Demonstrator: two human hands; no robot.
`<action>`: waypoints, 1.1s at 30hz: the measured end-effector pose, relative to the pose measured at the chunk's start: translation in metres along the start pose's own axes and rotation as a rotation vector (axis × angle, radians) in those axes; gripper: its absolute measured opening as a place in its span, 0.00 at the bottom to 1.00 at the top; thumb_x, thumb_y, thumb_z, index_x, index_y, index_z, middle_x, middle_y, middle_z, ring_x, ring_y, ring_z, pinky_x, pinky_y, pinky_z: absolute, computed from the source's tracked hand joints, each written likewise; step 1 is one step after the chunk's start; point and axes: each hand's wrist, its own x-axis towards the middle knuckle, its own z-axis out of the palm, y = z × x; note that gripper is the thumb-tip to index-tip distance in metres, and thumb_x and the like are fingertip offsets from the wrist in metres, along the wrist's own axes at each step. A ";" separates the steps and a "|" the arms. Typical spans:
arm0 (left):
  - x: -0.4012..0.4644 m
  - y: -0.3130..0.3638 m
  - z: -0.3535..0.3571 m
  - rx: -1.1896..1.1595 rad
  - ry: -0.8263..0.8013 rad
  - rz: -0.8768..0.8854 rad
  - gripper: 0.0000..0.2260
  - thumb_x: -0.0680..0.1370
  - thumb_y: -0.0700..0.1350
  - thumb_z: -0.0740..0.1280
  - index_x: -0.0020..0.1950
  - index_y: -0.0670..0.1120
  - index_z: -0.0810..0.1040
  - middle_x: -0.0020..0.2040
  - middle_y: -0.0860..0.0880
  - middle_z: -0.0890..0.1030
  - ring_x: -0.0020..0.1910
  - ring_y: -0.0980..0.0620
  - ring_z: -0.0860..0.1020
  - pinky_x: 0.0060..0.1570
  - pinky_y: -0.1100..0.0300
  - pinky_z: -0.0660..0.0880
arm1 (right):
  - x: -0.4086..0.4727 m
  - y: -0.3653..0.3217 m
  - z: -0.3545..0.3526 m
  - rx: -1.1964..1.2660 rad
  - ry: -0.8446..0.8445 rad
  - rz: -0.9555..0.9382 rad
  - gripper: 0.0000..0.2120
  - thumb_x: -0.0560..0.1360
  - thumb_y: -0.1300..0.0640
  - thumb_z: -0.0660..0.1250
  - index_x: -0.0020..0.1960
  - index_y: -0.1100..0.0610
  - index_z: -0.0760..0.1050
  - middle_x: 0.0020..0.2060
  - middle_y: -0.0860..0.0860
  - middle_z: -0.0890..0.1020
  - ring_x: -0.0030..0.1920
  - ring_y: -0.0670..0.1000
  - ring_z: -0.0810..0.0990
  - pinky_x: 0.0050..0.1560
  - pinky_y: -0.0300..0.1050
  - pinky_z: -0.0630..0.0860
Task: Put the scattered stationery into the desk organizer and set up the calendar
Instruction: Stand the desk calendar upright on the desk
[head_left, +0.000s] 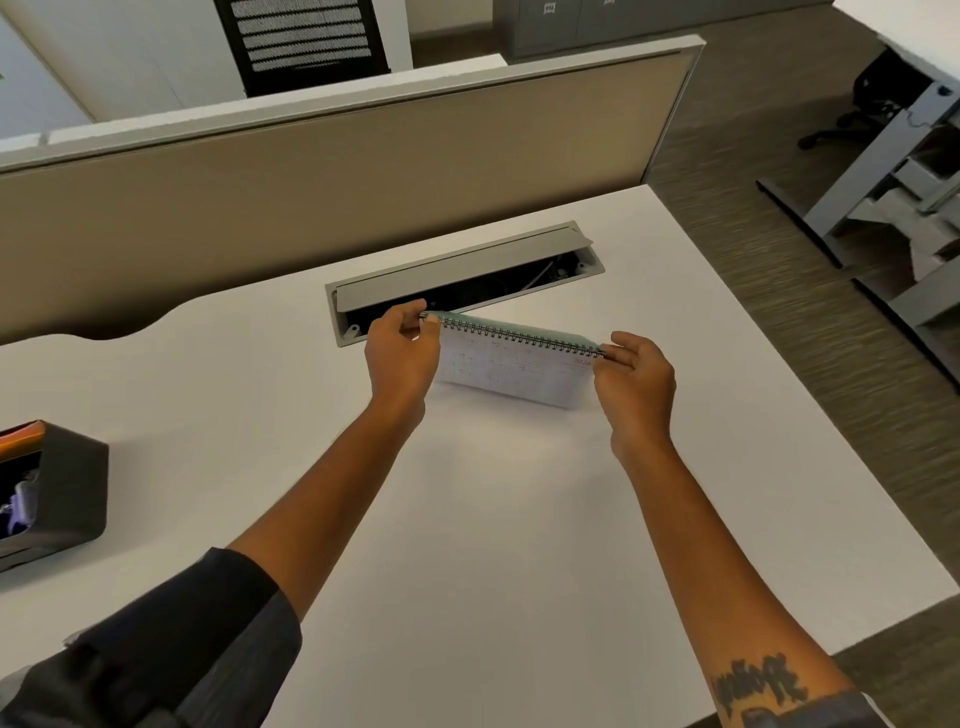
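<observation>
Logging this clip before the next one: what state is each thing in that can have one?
calendar: upright on the desk, held by its spiral ends
left hand: pinching the left end
right hand: pinching the right end
cable hatch: lid open
desk organizer: at the left edge, items inside

The room is bright with soft, even light. Faint shadows lie under the hands (402, 358). Edges bend and look blurry.

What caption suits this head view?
Left hand and right hand pinch the spiral calendar upright on the white desk.
</observation>
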 end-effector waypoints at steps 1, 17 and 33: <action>0.002 0.000 0.002 -0.002 -0.001 0.008 0.14 0.83 0.45 0.69 0.69 0.48 0.80 0.62 0.48 0.82 0.60 0.51 0.80 0.45 0.72 0.75 | 0.001 -0.001 0.002 -0.009 0.012 -0.032 0.18 0.77 0.68 0.68 0.64 0.55 0.79 0.53 0.48 0.84 0.52 0.41 0.83 0.41 0.27 0.77; 0.007 -0.012 0.009 -0.038 -0.032 -0.027 0.12 0.86 0.49 0.65 0.65 0.45 0.81 0.54 0.50 0.82 0.55 0.54 0.79 0.49 0.72 0.76 | 0.020 0.007 0.016 -0.097 0.108 -0.241 0.09 0.77 0.63 0.73 0.55 0.55 0.83 0.48 0.45 0.86 0.51 0.43 0.84 0.55 0.47 0.84; 0.045 -0.023 0.007 0.122 -0.060 0.300 0.08 0.85 0.50 0.65 0.60 0.47 0.77 0.66 0.47 0.71 0.63 0.46 0.77 0.58 0.67 0.80 | 0.033 -0.003 0.025 -0.084 0.085 -0.357 0.11 0.79 0.58 0.72 0.59 0.54 0.76 0.51 0.47 0.83 0.53 0.46 0.82 0.47 0.33 0.79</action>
